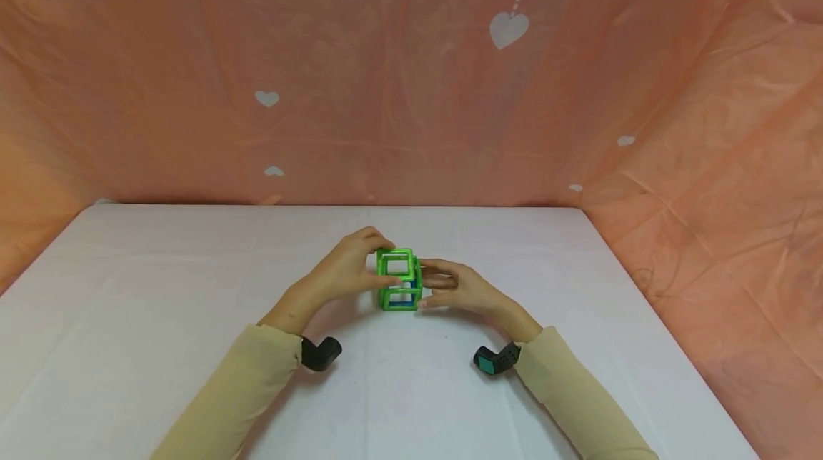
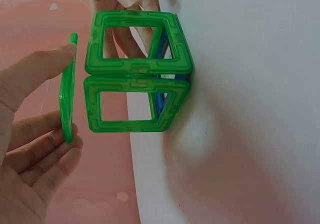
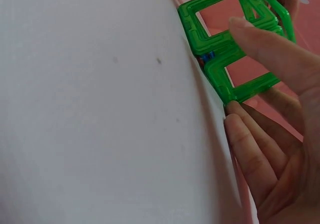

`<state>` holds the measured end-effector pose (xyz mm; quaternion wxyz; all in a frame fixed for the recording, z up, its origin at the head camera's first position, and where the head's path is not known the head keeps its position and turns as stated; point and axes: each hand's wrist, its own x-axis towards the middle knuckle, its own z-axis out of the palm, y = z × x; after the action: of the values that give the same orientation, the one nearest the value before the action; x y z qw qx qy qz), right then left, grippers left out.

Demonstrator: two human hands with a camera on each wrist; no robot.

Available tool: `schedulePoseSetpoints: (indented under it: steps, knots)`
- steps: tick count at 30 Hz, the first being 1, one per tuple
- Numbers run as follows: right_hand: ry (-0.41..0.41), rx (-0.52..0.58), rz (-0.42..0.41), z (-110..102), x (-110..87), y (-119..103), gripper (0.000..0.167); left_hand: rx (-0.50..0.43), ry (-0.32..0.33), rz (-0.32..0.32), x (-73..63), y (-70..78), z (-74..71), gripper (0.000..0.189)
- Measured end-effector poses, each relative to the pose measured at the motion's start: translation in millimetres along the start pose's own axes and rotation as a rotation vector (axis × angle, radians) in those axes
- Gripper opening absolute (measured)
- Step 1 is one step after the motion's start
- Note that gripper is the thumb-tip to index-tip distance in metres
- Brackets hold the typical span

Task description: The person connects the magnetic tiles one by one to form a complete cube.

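On the table stands a small box of green see-through magnetic tiles [image 2: 140, 66], with open square frames side by side and a blue tile [image 2: 160, 103] at its base. My left hand [image 1: 347, 267] pinches one more green magnetic tile [image 2: 66, 99] by opposite edges, thumb on one side and fingers on the other. In the left wrist view that tile is seen edge-on, with a narrow gap between it and the box. My right hand [image 1: 466, 290] holds the right side of the box, its thumb [image 3: 245, 31] over the near face and its other fingers behind.
A white cloth covers the table [image 1: 398, 403]. Behind and to the right hangs a pinkish-orange curtain [image 1: 386, 88] with white hearts. Each wrist carries a small black camera, the left camera [image 1: 321, 354] and the right camera [image 1: 496, 360], low over the cloth.
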<state>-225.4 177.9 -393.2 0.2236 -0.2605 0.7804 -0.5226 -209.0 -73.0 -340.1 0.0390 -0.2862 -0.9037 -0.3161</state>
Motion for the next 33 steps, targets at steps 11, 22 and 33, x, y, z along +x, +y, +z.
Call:
schedulePoseSetpoints:
  steps: [11, 22, 33]
  knots:
    - [-0.004, 0.031, -0.001, -0.2, 0.1, 1.6, 0.073, 0.02, -0.078, -0.037, 3.8, 5.7, 3.3, 0.053]
    - [0.004, 0.029, 0.016, -0.9, 0.3, 3.4, 0.073, -0.009, -0.103, -0.037, 4.1, 4.1, 4.4, 0.055]
    - [0.033, 0.009, 0.076, 1.6, -1.7, -3.0, 0.065, -0.119, 0.026, -0.094, -11.5, -7.7, 11.7, 0.045]
